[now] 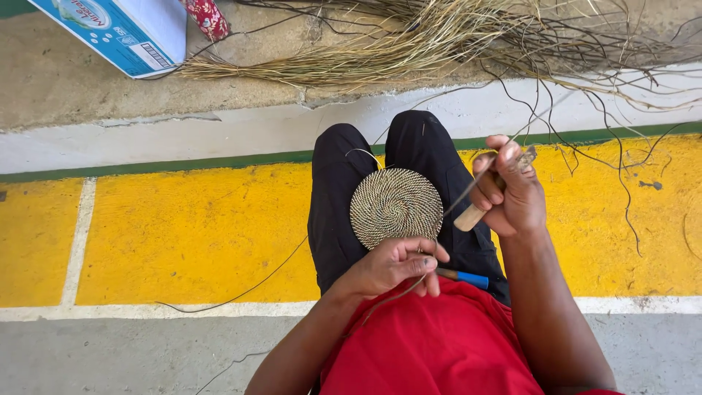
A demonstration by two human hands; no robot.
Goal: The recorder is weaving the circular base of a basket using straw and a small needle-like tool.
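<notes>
Yellow floor (197, 234) — awl (479, 201) in right hand (512, 194) slants up-right.

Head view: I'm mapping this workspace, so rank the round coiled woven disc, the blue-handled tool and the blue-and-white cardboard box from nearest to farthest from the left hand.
1. Round coiled woven disc: on the lap, touched by the left hand.
2. Blue-handled tool: just right, on the lap.
3. Blue-and-white cardboard box: far upper left, on the floor.
</notes>
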